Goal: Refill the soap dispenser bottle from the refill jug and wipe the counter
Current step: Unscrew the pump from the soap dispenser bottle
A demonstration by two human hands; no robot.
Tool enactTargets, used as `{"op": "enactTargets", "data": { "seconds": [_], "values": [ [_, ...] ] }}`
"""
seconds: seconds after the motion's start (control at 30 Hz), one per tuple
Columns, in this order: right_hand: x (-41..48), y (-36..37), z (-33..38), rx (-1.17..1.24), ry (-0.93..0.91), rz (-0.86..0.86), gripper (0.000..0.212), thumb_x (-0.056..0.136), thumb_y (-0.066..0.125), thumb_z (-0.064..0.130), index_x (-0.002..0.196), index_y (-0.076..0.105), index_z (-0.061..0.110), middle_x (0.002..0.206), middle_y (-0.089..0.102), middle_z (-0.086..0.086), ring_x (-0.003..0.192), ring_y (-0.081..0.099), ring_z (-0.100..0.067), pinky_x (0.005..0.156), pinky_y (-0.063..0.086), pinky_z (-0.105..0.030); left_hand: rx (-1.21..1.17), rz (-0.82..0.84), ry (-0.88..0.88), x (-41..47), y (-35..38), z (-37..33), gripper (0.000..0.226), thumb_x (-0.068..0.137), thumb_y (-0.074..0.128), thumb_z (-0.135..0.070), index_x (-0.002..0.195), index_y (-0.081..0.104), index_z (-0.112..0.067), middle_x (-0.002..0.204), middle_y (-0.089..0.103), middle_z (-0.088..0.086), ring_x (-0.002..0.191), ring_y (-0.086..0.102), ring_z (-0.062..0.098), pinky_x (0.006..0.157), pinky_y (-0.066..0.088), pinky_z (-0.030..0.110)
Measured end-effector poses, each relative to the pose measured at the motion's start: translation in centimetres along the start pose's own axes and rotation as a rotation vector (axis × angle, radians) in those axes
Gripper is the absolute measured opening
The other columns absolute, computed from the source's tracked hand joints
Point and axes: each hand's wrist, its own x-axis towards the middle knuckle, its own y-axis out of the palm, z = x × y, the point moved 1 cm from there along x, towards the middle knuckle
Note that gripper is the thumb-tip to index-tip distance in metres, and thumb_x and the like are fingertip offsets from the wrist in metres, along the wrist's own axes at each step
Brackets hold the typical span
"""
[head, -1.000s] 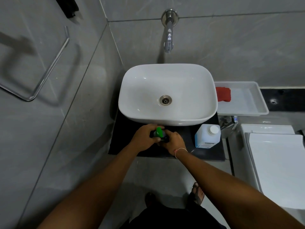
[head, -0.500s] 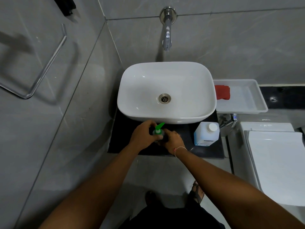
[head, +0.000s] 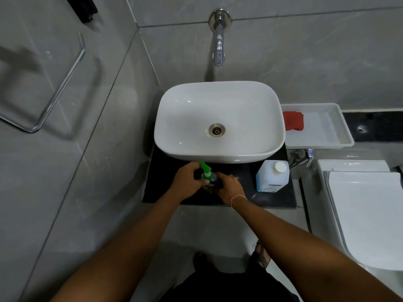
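A dark soap dispenser bottle (head: 212, 182) with a green pump head (head: 205, 170) stands on the black counter (head: 161, 184) in front of the basin. My left hand (head: 187, 182) is closed around the pump head from the left. My right hand (head: 229, 186) grips the bottle's body from the right. The white refill jug (head: 272, 176) with a white cap stands upright on the counter to the right, apart from my hands. A red cloth (head: 293, 120) lies in a white tray (head: 331, 127) beyond the jug.
A white basin (head: 219, 118) fills the back of the counter, under a wall tap (head: 219, 49). A white toilet with its lid down (head: 366, 214) stands at the right. A metal towel rail (head: 54, 92) hangs on the left wall.
The green pump nozzle has turned, from pointing up-right to pointing up-left, while both hands stay on the bottle.
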Motion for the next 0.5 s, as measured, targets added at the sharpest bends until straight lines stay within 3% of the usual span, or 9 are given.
{"op": "enactTargets", "data": {
  "seconds": [0.1, 0.17, 0.23, 0.3, 0.37, 0.5],
  "values": [
    [-0.02, -0.01, 0.01, 0.003, 0.009, -0.001, 0.056, 0.079, 0.075, 0.038, 0.131, 0.055, 0.030, 0.113, 0.065, -0.016, 0.111, 0.058, -0.032, 0.091, 0.052, -0.040, -0.060, -0.020, -0.054, -0.18, 0.25, -0.10, 0.053, 0.066, 0.092, -0.014, 0.112, 0.065, -0.017, 0.112, 0.070, 0.000, 0.104, 0.066, 0.018, 0.093, 0.054, 0.033],
    [-0.02, -0.01, 0.04, 0.004, 0.012, 0.001, 0.057, 0.078, 0.076, 0.039, 0.130, 0.055, 0.031, 0.114, 0.065, -0.015, 0.111, 0.058, -0.032, 0.092, 0.052, -0.039, -0.091, 0.074, -0.048, -0.13, 0.45, 0.07, 0.060, 0.069, 0.087, -0.004, 0.124, 0.064, -0.016, 0.125, 0.066, 0.002, 0.118, 0.061, 0.019, 0.104, 0.050, 0.034],
    [-0.02, 0.01, 0.09, -0.002, 0.010, 0.004, 0.057, 0.078, 0.076, 0.041, 0.130, 0.055, 0.032, 0.114, 0.066, -0.014, 0.111, 0.059, -0.031, 0.091, 0.052, -0.039, -0.084, 0.104, -0.052, -0.03, 0.52, 0.23, 0.055, 0.074, 0.082, 0.002, 0.124, 0.069, -0.015, 0.132, 0.064, 0.006, 0.126, 0.057, 0.018, 0.110, 0.044, 0.031],
    [-0.05, 0.02, 0.11, -0.002, 0.012, 0.003, 0.056, 0.078, 0.076, 0.041, 0.129, 0.056, 0.032, 0.114, 0.067, -0.013, 0.111, 0.059, -0.030, 0.090, 0.052, -0.038, -0.103, 0.036, -0.070, -0.09, 0.64, 0.29, 0.044, 0.072, 0.086, -0.003, 0.112, 0.071, -0.010, 0.119, 0.070, 0.005, 0.112, 0.063, 0.016, 0.103, 0.050, 0.033],
    [-0.09, 0.04, 0.08, 0.006, 0.022, 0.001, 0.055, 0.078, 0.076, 0.040, 0.129, 0.056, 0.032, 0.113, 0.066, -0.013, 0.110, 0.059, -0.031, 0.089, 0.053, -0.039, -0.130, 0.001, -0.091, -0.24, 0.72, 0.16, 0.048, 0.068, 0.091, -0.009, 0.108, 0.065, -0.010, 0.110, 0.069, 0.004, 0.100, 0.063, 0.015, 0.092, 0.054, 0.034],
    [-0.05, -0.03, 0.12, 0.004, 0.015, 0.005, 0.057, 0.077, 0.077, 0.038, 0.129, 0.056, 0.031, 0.115, 0.067, -0.013, 0.112, 0.059, -0.031, 0.092, 0.053, -0.042, -0.172, 0.100, -0.060, -0.06, 0.39, 0.59, 0.059, 0.073, 0.078, 0.010, 0.125, 0.066, -0.014, 0.134, 0.061, 0.007, 0.130, 0.054, 0.019, 0.113, 0.043, 0.037]
  ]
}}
